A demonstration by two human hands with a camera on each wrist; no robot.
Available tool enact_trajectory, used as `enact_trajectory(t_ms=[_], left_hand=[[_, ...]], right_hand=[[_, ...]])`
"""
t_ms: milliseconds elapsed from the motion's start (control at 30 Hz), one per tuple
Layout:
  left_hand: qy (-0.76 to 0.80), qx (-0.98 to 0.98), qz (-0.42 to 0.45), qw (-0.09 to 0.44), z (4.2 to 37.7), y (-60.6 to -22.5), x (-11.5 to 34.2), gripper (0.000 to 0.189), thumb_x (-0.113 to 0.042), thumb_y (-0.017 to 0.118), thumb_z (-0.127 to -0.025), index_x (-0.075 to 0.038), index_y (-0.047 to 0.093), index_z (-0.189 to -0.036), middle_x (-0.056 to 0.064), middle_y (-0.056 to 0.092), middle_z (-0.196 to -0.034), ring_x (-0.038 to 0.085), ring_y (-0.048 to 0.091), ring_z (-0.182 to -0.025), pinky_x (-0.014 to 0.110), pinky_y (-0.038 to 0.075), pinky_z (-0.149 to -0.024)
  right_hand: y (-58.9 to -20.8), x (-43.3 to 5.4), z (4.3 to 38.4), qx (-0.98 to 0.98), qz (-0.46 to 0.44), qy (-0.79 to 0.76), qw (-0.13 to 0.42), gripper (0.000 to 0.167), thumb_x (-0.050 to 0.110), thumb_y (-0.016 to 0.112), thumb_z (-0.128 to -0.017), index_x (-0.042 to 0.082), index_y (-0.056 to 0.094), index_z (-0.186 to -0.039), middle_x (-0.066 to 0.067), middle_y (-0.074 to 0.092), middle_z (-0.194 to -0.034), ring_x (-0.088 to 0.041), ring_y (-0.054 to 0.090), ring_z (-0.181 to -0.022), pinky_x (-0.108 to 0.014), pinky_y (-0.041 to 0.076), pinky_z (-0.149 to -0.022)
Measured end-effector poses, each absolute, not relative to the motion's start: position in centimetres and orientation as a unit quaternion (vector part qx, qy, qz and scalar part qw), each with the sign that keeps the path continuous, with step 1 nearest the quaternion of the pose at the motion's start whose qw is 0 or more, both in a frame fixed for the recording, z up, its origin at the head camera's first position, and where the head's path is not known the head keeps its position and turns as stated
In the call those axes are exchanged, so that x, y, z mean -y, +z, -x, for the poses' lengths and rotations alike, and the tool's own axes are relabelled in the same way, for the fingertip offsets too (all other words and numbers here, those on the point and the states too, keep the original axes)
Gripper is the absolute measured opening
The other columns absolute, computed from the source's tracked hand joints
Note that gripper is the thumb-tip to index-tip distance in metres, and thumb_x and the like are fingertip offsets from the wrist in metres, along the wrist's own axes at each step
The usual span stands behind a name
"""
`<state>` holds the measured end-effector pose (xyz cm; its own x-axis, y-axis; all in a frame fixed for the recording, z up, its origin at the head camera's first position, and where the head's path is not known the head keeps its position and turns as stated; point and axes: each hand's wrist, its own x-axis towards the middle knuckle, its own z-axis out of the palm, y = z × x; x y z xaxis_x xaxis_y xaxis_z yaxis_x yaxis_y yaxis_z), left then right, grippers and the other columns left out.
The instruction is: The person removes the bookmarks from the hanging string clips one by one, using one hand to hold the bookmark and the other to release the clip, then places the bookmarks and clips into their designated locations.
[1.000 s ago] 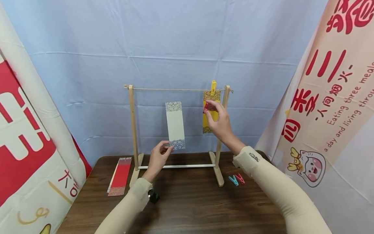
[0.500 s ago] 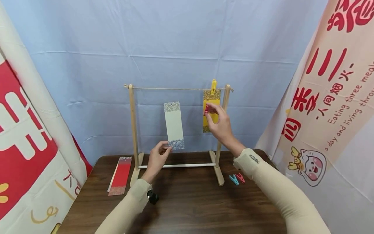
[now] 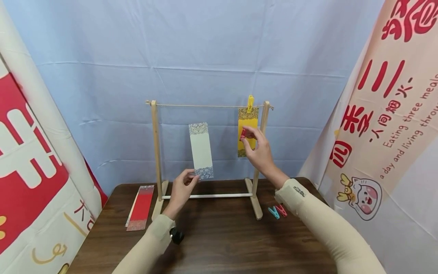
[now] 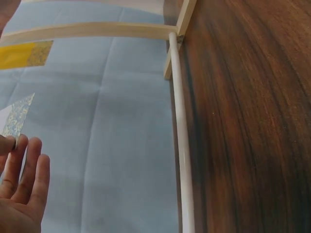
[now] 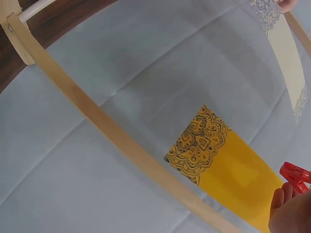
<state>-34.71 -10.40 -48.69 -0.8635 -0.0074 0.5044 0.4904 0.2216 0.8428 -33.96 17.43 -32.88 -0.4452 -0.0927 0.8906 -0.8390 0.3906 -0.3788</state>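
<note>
My left hand (image 3: 182, 190) pinches a cream card with lace-patterned ends (image 3: 201, 150) by its lower left corner. The card stands nearly upright, tilted a little, below the string (image 3: 205, 106). Between thumb and fingers my right hand (image 3: 261, 152) holds a small red clothespin (image 5: 294, 174). That hand is in front of a yellow card (image 3: 243, 121), which hangs from the string under a yellow clothespin (image 3: 250, 103). In the left wrist view the thumb and fingertips meet at the cream card's patterned end (image 4: 18, 115).
The wooden frame (image 3: 155, 148) stands on a dark table (image 3: 219, 236), with a white bar (image 3: 219, 196) low between its feet. Red and pale cards (image 3: 141, 207) lie at the left. Blue (image 3: 273, 212) and red (image 3: 281, 210) clothespins lie at the right.
My left hand has moved slightly left and down with the cream card. The right hand has come down a little with the red clothespin, away from the string.
</note>
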Motion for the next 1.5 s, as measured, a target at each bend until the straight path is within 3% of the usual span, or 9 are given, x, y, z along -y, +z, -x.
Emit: enact_trajectory(t_ms=[200,467,567,900,1000,1200,1300,1500], left_hand=[[-0.6,0.76,0.156,0.197,34.1,-49.0,10.9,0.025,-0.01,0.077,-0.101,-0.004,0.072,-0.126,0.015,0.08,-0.1,0.045,0.076,-0.097,0.025,0.06,-0.083],[-0.598,0.763,0.144,0.198,33.9,-49.5,11.4,0.024,-0.009,0.076,-0.101,-0.006,0.072,-0.125,0.01,0.08,-0.1,0.034,0.078,-0.093,0.024,0.06,-0.083],[-0.604,0.757,0.148,0.2,33.8,-49.5,11.6,0.024,-0.009,0.077,-0.101,-0.005,0.073,-0.124,0.012,0.08,-0.1,0.036,0.078,-0.093,0.024,0.06,-0.082],[-0.602,0.755,0.153,0.209,33.4,-49.7,12.4,0.024,-0.006,0.076,-0.101,-0.002,0.072,-0.123,0.015,0.079,-0.099,0.037,0.077,-0.094,0.033,0.061,-0.084],[-0.607,0.754,0.154,0.198,33.2,-49.8,12.6,0.024,-0.004,0.075,-0.101,-0.001,0.071,-0.124,0.015,0.079,-0.099,0.043,0.076,-0.095,0.036,0.062,-0.085],[-0.608,0.751,0.162,0.2,32.8,-50.1,13.1,0.024,-0.004,0.074,-0.102,0.0,0.071,-0.125,0.015,0.079,-0.1,0.046,0.075,-0.096,0.027,0.061,-0.082],[-0.599,0.756,0.164,0.207,32.7,-50.3,13.3,0.023,-0.004,0.075,-0.101,-0.001,0.071,-0.124,0.014,0.079,-0.099,0.041,0.077,-0.095,0.022,0.06,-0.081],[-0.597,0.755,0.169,0.211,32.7,-50.8,13.7,0.022,0.0,0.076,-0.099,0.0,0.071,-0.121,0.015,0.079,-0.096,0.041,0.077,-0.091,0.02,0.059,-0.079]], right_hand=[[-33.8,-17.8,33.7,0.731,-0.315,0.445,0.411,0.04,-0.02,0.069,-0.094,-0.017,0.061,-0.133,-0.033,0.066,-0.109,-0.048,0.064,-0.103,-0.062,0.053,-0.094],[-34.5,-18.1,33.6,0.73,-0.309,0.447,0.414,0.041,-0.02,0.069,-0.093,-0.018,0.061,-0.133,-0.033,0.067,-0.11,-0.047,0.064,-0.102,-0.061,0.053,-0.093],[-35.2,-18.4,34.3,0.725,-0.307,0.459,0.412,0.042,-0.021,0.07,-0.093,-0.019,0.06,-0.134,-0.035,0.066,-0.111,-0.049,0.064,-0.103,-0.063,0.052,-0.094],[-37.3,-20.4,35.6,0.735,-0.297,0.459,0.4,0.041,-0.007,0.075,-0.097,-0.008,0.064,-0.136,-0.021,0.071,-0.115,-0.036,0.068,-0.107,-0.055,0.055,-0.097],[-36.8,-20.0,34.2,0.737,-0.296,0.459,0.398,0.04,-0.011,0.074,-0.096,-0.012,0.064,-0.135,-0.025,0.07,-0.114,-0.04,0.067,-0.106,-0.06,0.054,-0.097],[-36.5,-19.4,32.8,0.744,-0.289,0.437,0.415,0.04,-0.018,0.073,-0.092,-0.017,0.062,-0.131,-0.031,0.068,-0.111,-0.046,0.066,-0.101,-0.062,0.054,-0.094],[-36.9,-19.6,32.9,0.747,-0.288,0.428,0.42,0.04,-0.018,0.072,-0.092,-0.016,0.062,-0.131,-0.03,0.068,-0.11,-0.045,0.065,-0.1,-0.057,0.055,-0.092],[-37.3,-19.8,32.4,0.755,-0.282,0.424,0.413,0.042,-0.016,0.074,-0.093,-0.011,0.064,-0.133,-0.026,0.069,-0.11,-0.041,0.066,-0.1,-0.025,0.053,-0.093]])
